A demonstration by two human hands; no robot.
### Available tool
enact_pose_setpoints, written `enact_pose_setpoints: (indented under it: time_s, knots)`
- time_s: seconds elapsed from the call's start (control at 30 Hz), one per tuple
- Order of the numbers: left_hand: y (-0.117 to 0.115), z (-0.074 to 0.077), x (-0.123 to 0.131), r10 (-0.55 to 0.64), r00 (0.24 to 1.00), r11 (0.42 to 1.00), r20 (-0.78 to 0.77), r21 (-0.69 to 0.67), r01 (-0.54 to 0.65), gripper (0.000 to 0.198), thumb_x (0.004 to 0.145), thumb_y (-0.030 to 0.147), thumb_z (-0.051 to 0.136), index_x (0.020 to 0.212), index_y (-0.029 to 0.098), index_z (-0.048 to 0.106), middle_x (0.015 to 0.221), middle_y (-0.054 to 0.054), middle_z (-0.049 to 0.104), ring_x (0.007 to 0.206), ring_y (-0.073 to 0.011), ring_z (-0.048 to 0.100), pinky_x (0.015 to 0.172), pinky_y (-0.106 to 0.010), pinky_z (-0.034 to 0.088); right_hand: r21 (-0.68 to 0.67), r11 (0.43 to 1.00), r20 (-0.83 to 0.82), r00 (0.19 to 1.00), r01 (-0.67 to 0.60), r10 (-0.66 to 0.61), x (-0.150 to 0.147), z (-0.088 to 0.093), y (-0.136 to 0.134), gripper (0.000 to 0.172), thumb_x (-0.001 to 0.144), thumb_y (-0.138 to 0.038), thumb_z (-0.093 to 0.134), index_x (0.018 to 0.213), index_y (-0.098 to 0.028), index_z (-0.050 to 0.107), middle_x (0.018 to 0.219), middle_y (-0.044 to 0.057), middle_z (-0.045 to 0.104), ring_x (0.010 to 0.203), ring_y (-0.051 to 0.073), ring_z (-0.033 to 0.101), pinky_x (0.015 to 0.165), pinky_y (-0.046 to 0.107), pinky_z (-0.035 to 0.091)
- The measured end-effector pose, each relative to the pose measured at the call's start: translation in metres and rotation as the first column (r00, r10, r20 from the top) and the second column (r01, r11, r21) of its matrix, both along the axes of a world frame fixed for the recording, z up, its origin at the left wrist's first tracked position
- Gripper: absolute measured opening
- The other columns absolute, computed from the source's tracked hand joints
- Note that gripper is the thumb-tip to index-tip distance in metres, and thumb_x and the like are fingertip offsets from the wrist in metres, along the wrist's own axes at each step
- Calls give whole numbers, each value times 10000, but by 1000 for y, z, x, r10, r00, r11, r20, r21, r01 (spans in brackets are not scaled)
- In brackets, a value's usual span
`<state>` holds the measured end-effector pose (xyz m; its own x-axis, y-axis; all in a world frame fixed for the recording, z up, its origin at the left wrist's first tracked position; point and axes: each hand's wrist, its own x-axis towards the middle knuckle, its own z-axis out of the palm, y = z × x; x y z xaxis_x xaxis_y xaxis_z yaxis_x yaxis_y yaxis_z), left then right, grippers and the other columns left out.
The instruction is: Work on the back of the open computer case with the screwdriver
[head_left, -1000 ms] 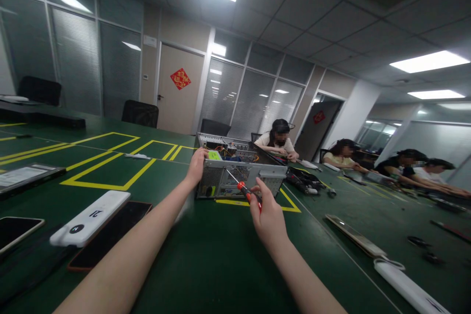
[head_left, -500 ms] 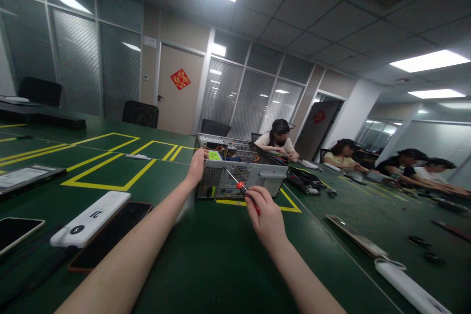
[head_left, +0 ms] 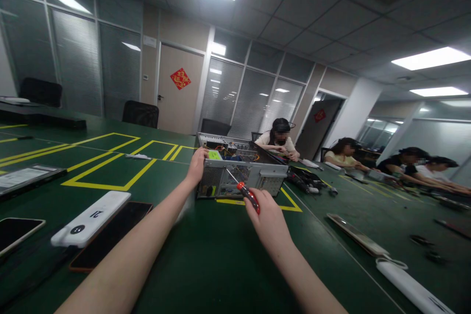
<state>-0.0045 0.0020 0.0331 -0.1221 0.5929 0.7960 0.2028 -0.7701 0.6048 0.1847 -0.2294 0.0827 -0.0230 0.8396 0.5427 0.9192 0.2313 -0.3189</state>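
Note:
A computer case (head_left: 272, 184) lies on its side with its open top showing wires and parts, and its metal back panel faces me. My left hand (head_left: 197, 164) is closed over the case's left upper corner, beside a bright green label (head_left: 214, 155). A screwdriver (head_left: 248, 197) with a red and black handle is held in my right hand (head_left: 270, 216). Its thin shaft slants up and left, with the tip at the upper part of the back panel. Whether the tip sits in a screw is too small to tell.
On the green table (head_left: 206, 255), a white power bank (head_left: 91, 218) and a dark phone (head_left: 110, 235) lie left of my arm. A hard drive (head_left: 29, 179) is farther left. Dark parts (head_left: 305, 179) lie right of the case. Several people sit beyond, one person (head_left: 279, 140) behind the case.
The fingers of my right hand have shifted on the screwdriver, and more of its handle shows now. My left hand and the case stay in place.

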Motion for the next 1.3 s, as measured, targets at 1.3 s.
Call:
enact_pose_setpoints:
  time_s: [1.3]
  knots:
    - [-1, 1, 0, 22, 999, 1000, -30, 4, -22, 360, 951, 293, 245, 718, 229, 512, 1021, -54, 663, 1147, -197, 556, 1141, -393, 369, -42, 569, -841, -278, -821, -463, 2, -8, 8, 268, 927, -369, 559, 921, -102, 572, 671, -5, 515, 489, 32, 391, 385, 82, 243]
